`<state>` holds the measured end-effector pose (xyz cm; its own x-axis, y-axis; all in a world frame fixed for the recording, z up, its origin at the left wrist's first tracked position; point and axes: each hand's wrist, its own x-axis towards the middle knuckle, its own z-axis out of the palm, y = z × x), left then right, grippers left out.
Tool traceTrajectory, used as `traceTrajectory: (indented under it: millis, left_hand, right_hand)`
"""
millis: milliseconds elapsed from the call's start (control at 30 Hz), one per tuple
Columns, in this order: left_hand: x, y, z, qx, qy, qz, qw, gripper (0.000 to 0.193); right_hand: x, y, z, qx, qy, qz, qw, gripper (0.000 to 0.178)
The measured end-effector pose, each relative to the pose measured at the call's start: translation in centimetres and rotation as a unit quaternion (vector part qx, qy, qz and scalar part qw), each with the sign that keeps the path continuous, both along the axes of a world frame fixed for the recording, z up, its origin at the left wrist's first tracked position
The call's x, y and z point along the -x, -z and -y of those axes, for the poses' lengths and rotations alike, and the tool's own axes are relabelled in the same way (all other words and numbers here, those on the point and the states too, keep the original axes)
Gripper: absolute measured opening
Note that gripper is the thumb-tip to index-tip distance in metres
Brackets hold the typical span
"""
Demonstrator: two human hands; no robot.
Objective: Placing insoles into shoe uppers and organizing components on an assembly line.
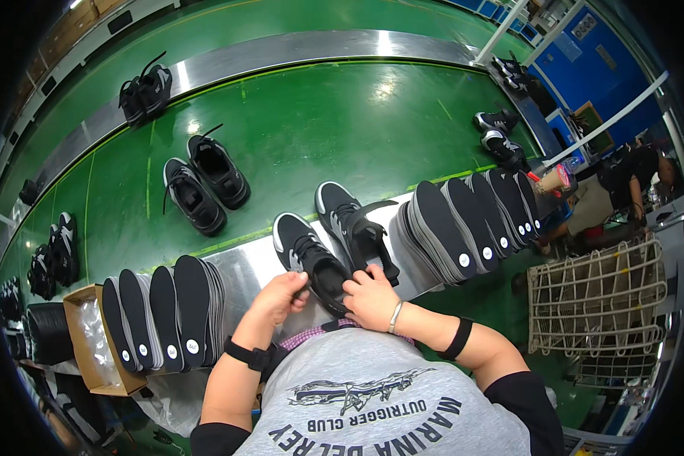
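Observation:
Two black shoes with grey-silver toes stand side by side on the metal edge in front of me, a left shoe [304, 245] and a right shoe [345, 207], toes pointing away. My right hand [371, 299] has its fingers curled over the heel collar of the left shoe, beside the heel of the right one. Just left of that same shoe is my left hand [282, 296], thumb and fingers pressed together; whatever may be between them is hidden. The right shoe's strap [376, 207] sticks out to the right.
Stacks of black insoles stand at left [193, 304] and right [437, 220]. A cardboard box [79, 334] with clear plastic sits far left. Another pair of shoes [205, 182] rests on the green belt [304, 121]. A wire basket [593, 300] and a person [615, 190] are at right.

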<state>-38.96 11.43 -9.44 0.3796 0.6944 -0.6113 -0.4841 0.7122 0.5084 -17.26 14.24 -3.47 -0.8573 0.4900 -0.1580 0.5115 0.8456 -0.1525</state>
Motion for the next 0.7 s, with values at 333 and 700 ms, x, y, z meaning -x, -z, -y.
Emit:
traceTrajectory:
  millis: [333,700]
  left_hand:
    - [-2.4,-2.6,-0.1,-0.329,-0.046,-0.203,0.921,0.049]
    - [-6.3,-3.1,-2.8,-0.535,0.001,-0.651,0.538,0.027]
  right_hand:
    - [-0.6,-2.6,-1.7,0.084,0.023,-0.105,0.991,0.033]
    - [-11.6,-0.4,-9.5,-0.108,0.425,0.000,0.898,0.041]
